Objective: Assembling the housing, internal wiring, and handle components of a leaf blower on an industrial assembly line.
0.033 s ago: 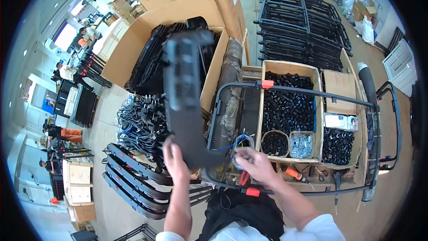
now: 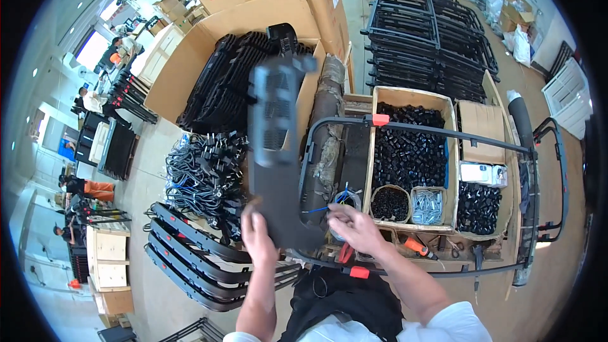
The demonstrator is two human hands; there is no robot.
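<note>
In my left hand (image 2: 258, 237) is a long black curved plastic panel (image 2: 273, 193), its fingers closed at the panel's near left edge. The panel stretches away from me, its slotted far end blurred, in front of the carton. My right hand (image 2: 356, 225) is just right of the panel's near curved end, its fingers curled together. Whatever they pinch, if anything, is too small to make out. By those fingertips, a blue wire (image 2: 318, 209) runs to a small tub (image 2: 345, 201). A black tubular frame (image 2: 443, 132) with red clips lies across the bench, partly behind the panel.
An open carton (image 2: 172, 85) of black panels stands far left, with bundled plug cables (image 2: 206, 174) nearer. Curved black parts (image 2: 190, 259) are stacked at left. A box (image 2: 456, 171) of small black pieces, an orange-handled tool (image 2: 418, 246) and stacked frames (image 2: 430, 31) lie right; someone stands beyond.
The black panel and my left hand have shifted right and slightly toward me. My right hand has moved a little left, nearer the panel's curved end.
</note>
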